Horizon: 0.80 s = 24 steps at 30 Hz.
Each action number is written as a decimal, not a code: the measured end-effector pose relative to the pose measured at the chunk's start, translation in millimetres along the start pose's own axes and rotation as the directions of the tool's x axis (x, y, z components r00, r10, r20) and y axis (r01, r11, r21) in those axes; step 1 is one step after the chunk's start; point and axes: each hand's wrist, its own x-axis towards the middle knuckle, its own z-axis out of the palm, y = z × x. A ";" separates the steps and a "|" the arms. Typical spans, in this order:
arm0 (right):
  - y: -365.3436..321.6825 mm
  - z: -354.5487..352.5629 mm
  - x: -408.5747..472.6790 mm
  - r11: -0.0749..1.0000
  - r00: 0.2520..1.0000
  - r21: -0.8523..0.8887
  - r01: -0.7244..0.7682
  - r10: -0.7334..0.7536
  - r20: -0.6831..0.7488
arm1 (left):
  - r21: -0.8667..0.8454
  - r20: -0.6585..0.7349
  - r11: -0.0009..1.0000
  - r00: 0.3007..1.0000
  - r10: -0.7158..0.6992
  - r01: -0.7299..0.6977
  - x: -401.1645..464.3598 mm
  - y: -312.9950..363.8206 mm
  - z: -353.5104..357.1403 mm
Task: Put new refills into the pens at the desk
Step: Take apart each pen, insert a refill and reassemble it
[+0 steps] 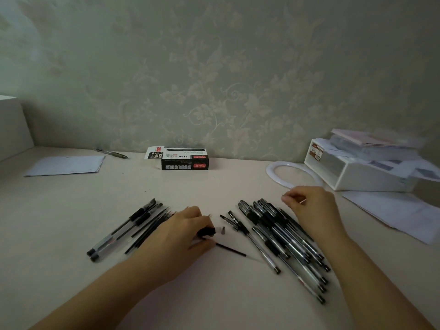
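Observation:
My left hand (178, 236) grips a pen barrel by its black rubber grip (207, 232), low over the desk. A thin black refill (232, 250) pokes out to the right from under its fingers. A small metal tip cone (223, 230) lies just right of the grip. My right hand (312, 210) hovers over the far end of a pile of several black pens (281, 241), fingers curled and pinching a thin pale stick (303, 201); what the stick is I cannot tell. Left of my left hand lie several pens and loose refills (126, 231).
A black marker box (184, 160) stands at the wall. Paper sheets (66, 165) and a pen (112, 153) lie at the back left. At the back right are a white ring (273, 173), a white drawer box (357, 172) piled with papers, and loose sheets (392, 213).

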 end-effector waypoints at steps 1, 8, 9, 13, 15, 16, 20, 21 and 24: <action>2.1 3.6 -1.1 0.999 1.000 -0.033 -0.004 0.005 0.031 | 0.007 0.016 1.000 1.000 -0.003 0.003 -0.2 0.2 -0.6; 9.9 13.2 -2.0 0.988 0.993 -0.153 -0.029 0.046 0.108 | 0.035 0.046 0.999 0.999 -0.024 0.023 -0.7 3.9 -5.1; 9.5 13.2 -2.0 0.987 0.993 -0.160 -0.028 0.046 0.108 | 0.039 0.050 0.999 0.998 -0.030 0.028 -0.6 4.1 -5.7; 6.4 10.8 -3.2 0.987 0.995 -0.160 -0.003 0.019 0.100 | 0.071 0.075 0.997 0.996 -0.039 0.034 0.4 6.7 -7.8; -0.5 8.5 -4.0 0.993 0.999 -0.113 0.037 -0.032 0.043 | 0.075 0.061 0.997 0.998 -0.032 0.028 1.4 9.5 -9.5; -7.2 7.4 -5.3 0.997 0.998 -0.048 0.057 -0.057 0.005 | 0.073 0.036 0.997 0.999 -0.027 0.025 1.8 10.9 -10.8; -47.7 8.0 -22.5 0.946 0.971 0.321 0.053 -0.124 0.204 | 0.065 -0.093 0.998 0.996 -0.016 0.022 3.2 15.2 -15.6; -55.7 11.4 -28.3 0.940 0.936 0.336 0.061 -0.171 0.309 | 0.070 -0.111 0.997 0.994 -0.013 0.021 3.5 15.6 -15.9; -65.5 23.3 -41.4 0.937 0.837 0.279 0.212 -0.321 0.443 | 0.066 -0.153 0.998 0.988 -0.004 0.014 4.8 13.8 -15.3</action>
